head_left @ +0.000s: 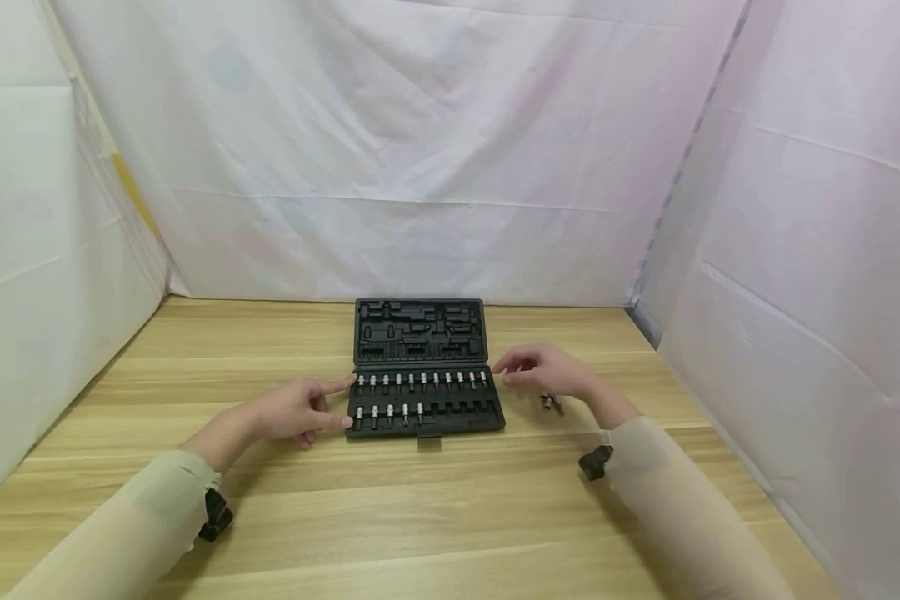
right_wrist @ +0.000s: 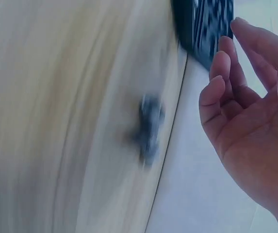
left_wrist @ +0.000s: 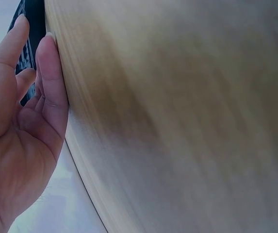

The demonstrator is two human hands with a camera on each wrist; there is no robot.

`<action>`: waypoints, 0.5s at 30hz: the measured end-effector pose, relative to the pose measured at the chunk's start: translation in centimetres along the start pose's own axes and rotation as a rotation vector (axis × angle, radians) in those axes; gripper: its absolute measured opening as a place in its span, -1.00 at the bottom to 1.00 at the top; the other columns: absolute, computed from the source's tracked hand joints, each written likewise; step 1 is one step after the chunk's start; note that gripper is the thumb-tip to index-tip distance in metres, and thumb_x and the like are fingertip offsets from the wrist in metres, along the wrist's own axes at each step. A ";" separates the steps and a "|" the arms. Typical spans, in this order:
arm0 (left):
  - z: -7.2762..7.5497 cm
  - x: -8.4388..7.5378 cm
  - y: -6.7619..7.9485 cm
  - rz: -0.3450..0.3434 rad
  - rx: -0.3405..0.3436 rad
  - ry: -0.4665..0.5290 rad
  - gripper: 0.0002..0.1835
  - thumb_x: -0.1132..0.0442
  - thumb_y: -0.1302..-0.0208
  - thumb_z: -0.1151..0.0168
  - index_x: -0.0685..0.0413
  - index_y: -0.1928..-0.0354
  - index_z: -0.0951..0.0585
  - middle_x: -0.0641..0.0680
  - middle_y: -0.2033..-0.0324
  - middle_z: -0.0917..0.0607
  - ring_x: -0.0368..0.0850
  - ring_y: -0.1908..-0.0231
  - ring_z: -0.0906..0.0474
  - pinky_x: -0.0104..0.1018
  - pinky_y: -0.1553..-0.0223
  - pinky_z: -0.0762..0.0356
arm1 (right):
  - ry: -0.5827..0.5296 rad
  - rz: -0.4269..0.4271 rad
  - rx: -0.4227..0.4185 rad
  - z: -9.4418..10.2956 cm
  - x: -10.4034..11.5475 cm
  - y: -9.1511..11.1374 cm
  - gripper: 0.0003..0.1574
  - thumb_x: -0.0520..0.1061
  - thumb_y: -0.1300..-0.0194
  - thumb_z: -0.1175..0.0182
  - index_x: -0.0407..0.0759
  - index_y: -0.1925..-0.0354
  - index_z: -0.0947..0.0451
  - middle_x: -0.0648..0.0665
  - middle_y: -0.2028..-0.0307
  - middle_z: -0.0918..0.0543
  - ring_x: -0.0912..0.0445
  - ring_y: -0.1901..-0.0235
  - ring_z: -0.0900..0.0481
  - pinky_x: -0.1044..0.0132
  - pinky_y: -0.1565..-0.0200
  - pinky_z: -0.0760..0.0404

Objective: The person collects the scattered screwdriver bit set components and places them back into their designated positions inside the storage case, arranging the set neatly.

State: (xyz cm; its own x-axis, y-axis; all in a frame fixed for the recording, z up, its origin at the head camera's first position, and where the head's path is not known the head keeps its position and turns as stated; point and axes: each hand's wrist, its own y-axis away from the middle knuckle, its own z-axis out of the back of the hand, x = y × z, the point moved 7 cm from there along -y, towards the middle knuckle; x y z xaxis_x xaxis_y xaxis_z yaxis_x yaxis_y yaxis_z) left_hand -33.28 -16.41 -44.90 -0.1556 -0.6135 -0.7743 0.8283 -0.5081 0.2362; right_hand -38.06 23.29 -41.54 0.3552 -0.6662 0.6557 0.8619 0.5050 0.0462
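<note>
An open black socket case lies on the table with its lid tipped back. Silver bit sockets fill the upper row; several more stand in the left half of the lower row, and its right half shows bare black slots. My left hand touches the case's left edge with index finger and thumb stretched out. By the right edge hovers my right hand, fingers loosely bent and holding nothing in the right wrist view. Below it lie a few loose bit sockets, blurred in the right wrist view.
The wooden table reaches back to a white cloth wall. More white sheeting stands at the left and right sides. Each wrist wears a black strap device.
</note>
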 end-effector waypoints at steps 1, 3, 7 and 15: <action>0.0 0.0 0.0 -0.001 0.001 0.000 -0.01 -0.02 -0.41 -0.54 -0.10 -0.75 -0.21 0.09 0.37 -0.50 -0.07 0.47 -0.58 -0.21 0.42 -0.81 | 0.002 -0.010 -0.011 0.7 -0.7 0.5 -0.69 -0.04 -0.58 -0.36 -0.01 -0.20 -0.80 -0.09 -0.08 -0.82 0.04 0.10 -0.70 0.11 0.05 -0.73; 0.0 0.0 0.0 -0.005 0.004 0.001 -0.01 -0.02 -0.42 -0.53 -0.10 -0.75 -0.21 0.09 0.37 -0.50 -0.07 0.47 -0.58 -0.21 0.42 -0.81 | 0.010 -0.036 -0.027 1.8 -2.2 1.4 -0.70 -0.06 -0.57 -0.36 -0.03 -0.18 -0.80 -0.11 -0.08 -0.82 0.04 0.10 -0.69 0.12 0.04 -0.72; 0.0 0.0 0.0 -0.006 0.001 -0.004 -0.01 -0.02 -0.42 -0.54 -0.09 -0.74 -0.22 0.09 0.37 -0.51 -0.07 0.48 -0.58 -0.21 0.42 -0.81 | 0.024 -0.089 -0.030 3.2 -4.6 3.2 -0.69 -0.06 -0.52 -0.41 -0.04 -0.16 -0.80 -0.10 -0.02 -0.82 0.05 0.08 -0.68 0.17 0.04 -0.70; 0.0 -0.2 0.2 -0.010 -0.004 -0.014 -0.01 -0.03 -0.42 -0.53 -0.09 -0.74 -0.23 0.09 0.37 -0.52 -0.07 0.47 -0.58 -0.20 0.42 -0.81 | 0.062 -0.123 0.023 3.3 -6.9 5.3 -0.69 -0.06 -0.42 -0.51 0.01 -0.10 -0.80 -0.04 0.06 -0.78 0.10 0.05 -0.64 0.27 -0.01 -0.63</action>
State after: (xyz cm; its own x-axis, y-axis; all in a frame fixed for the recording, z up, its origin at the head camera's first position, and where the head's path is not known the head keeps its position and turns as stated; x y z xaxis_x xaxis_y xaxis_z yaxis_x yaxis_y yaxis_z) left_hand -33.09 -16.40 -44.74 -0.1713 -0.6164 -0.7686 0.8287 -0.5121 0.2260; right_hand -37.20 32.38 -43.32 0.2692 -0.7563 0.5962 0.8922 0.4290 0.1413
